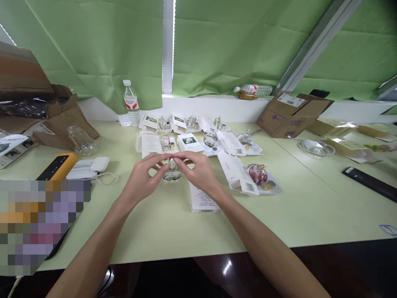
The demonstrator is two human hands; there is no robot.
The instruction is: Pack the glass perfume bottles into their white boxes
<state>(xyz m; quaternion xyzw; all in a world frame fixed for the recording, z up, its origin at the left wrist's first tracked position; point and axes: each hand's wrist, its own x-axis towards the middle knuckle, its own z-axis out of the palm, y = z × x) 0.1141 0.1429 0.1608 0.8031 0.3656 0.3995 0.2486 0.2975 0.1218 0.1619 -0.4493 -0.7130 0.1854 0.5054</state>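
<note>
In front of me a small clear glass perfume bottle (172, 176) is upright, with a broad faceted body and a narrow top. My left hand (145, 176) and my right hand (197, 167) meet at that top, one from each side. The thumbs and fingers of both are pinched around it, and the fingertips hide its very end. I cannot tell whether its base rests on the table. Below my right hand lies a closed white printed box (203, 199), partly covered by the wrist.
Opened white boxes (236, 171) and glass perfume bottles, one red (257, 174), lie behind and right. A power bank (57, 166) and white device (88, 166) sit left. Cardboard boxes (285, 114) flank the table; a water bottle (130, 103) stands behind. A dark phone-like slab (370, 183) lies right.
</note>
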